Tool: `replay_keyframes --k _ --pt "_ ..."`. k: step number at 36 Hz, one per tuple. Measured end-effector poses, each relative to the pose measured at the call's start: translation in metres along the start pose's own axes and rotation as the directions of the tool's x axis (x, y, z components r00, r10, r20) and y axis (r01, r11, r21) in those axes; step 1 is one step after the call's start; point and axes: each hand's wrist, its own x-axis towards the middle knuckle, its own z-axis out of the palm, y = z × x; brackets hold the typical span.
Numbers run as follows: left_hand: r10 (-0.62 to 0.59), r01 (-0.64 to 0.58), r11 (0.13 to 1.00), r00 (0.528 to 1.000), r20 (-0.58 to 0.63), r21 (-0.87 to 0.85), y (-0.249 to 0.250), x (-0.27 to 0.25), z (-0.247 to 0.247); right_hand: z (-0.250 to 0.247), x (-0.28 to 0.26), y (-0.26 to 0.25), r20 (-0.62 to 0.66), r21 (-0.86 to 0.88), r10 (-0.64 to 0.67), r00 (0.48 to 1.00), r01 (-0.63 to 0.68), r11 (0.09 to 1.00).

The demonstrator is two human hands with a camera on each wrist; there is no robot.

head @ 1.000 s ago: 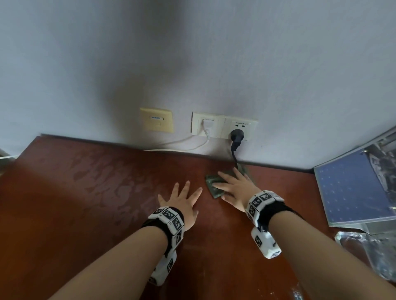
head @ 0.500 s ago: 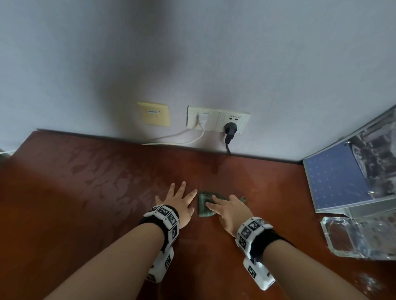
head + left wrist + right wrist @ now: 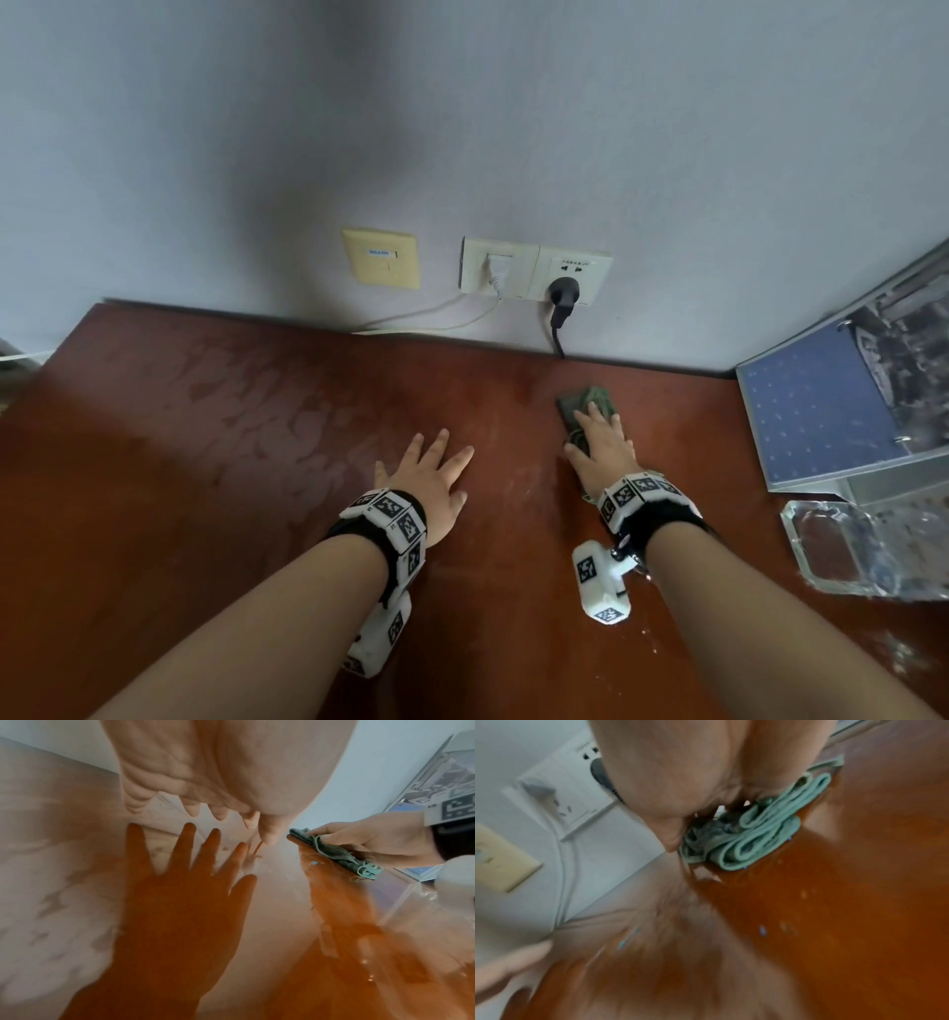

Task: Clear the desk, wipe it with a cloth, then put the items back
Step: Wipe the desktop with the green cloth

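Observation:
The reddish-brown desk (image 3: 205,514) shows damp streaks on its left half. My left hand (image 3: 431,478) lies flat on the wood with its fingers spread, and it holds nothing; its dark reflection shows under my left hand (image 3: 205,770) in the left wrist view. My right hand (image 3: 601,447) presses down on a folded grey-green cloth (image 3: 590,398) with straight fingers, to the right of the left hand and near the wall. The cloth (image 3: 334,852) lies flat under my right hand (image 3: 372,837). Folded layers of the cloth (image 3: 757,833) stick out below my right hand (image 3: 680,770); that view is blurred.
A blue open binder (image 3: 811,411) leans at the desk's right end, with a clear acrylic tray (image 3: 862,550) in front of it. On the wall sit white sockets (image 3: 534,270) with a black plug (image 3: 562,298) and a beige plate (image 3: 382,257). Small crumbs dot the wood.
My right hand pulled the cloth back next to the left hand, then pushed it away to the right and toward the wall. The left hand stayed flat in place.

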Motion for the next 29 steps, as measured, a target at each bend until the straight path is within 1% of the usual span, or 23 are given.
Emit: replay_keyframes --k 2,3,5,7,8,10,12,14,16,17,19,21,22,23,24,26,27,28,29 --pt "0.01 -0.01 1.0 1.0 -0.015 -0.001 0.002 -0.001 0.002 0.007 -0.01 -0.006 0.031 0.008 -0.124 0.992 0.124 0.992" --pt "0.014 -0.014 1.0 1.0 -0.015 -0.007 0.002 -0.005 0.006 0.013 -0.021 -0.01 0.058 0.011 -0.192 0.98 0.191 0.981" --pt "0.022 -0.023 0.999 0.999 -0.032 -0.022 0.003 -0.007 0.008 0.025 -0.038 -0.014 0.084 0.019 -0.331 0.94 0.331 0.944" --pt "0.032 -0.034 0.999 0.999 -0.043 -0.031 0.004 -0.011 0.01 0.035 -0.059 -0.017 0.107 0.03 -0.443 0.89 0.442 0.896" --pt "0.037 -0.038 0.999 0.998 -0.044 -0.031 0.004 -0.013 0.01 0.039 -0.069 -0.017 0.12 0.05 -0.485 0.866 0.482 0.875" --pt "0.047 -0.048 0.998 0.998 -0.047 -0.036 0.005 -0.018 0.012 0.043 -0.088 -0.014 0.139 0.113 -0.529 0.837 0.518 0.848" --pt "0.058 -0.06 0.997 0.997 -0.052 -0.038 0.003 -0.023 0.014 0.044 -0.101 -0.009 0.164 0.177 -0.534 0.829 0.508 0.843" --pt "0.064 -0.065 0.998 0.997 -0.052 -0.025 0.0 -0.027 0.016 0.04 -0.108 -0.001 0.214 0.242 -0.49 0.845 0.44 0.865" --pt "0.06 -0.061 0.998 0.997 -0.052 -0.005 -0.003 -0.03 0.018 0.03 -0.109 0.003 0.235 0.303 -0.388 0.891 0.311 0.901" --pt "0.057 -0.057 0.998 0.997 -0.051 0.003 -0.005 -0.032 0.018 0.025 -0.106 0.005 0.215 0.333 -0.323 0.922 0.242 0.911" --pt "0.048 -0.048 0.999 0.998 -0.043 0.007 -0.007 -0.034 0.019 0.016 -0.098 0.009 0.105 0.425 -0.198 0.975 0.136 0.895" --pt "0.037 -0.037 0.999 0.999 -0.023 0.011 -0.007 -0.037 0.02 0.007 -0.089 0.014 -0.044 0.482 -0.094 0.995 0.103 0.87" --pt "0.033 -0.033 0.999 0.999 -0.013 0.016 -0.007 -0.039 0.022 0.003 -0.085 0.017 -0.103 0.462 -0.053 0.993 0.095 0.882" --pt "0.03 -0.03 0.999 1.0 -0.004 0.022 -0.007 -0.041 0.023 0.001 -0.081 0.019 -0.135 0.424 -0.012 0.991 0.069 0.903" --pt "0.027 -0.027 0.999 1.0 0.001 0.025 -0.006 -0.044 0.025 0.0 -0.077 0.02 -0.134 0.391 0.024 0.991 0.03 0.92" --pt "0.025 -0.025 0.999 1.0 0.007 0.025 -0.006 -0.049 0.028 0.006 -0.069 0.02 -0.029 0.302 0.076 0.997 -0.063 0.951" --pt "0.022 -0.022 0.999 1.0 0.012 0.026 -0.006 -0.052 0.03 0.011 -0.066 0.018 0.021 0.218 0.083 0.996 -0.086 0.972" --pt "0.017 -0.018 0.999 1.0 0.019 0.028 -0.006 -0.055 0.032 0.016 -0.063 0.014 0.046 0.131 0.089 0.995 -0.094 0.987" --pt "0.012 -0.013 0.999 1.0 0.027 0.029 -0.007 -0.058 0.034 0.02 -0.061 0.01 0.043 0.06 0.09 0.995 -0.092 0.994"
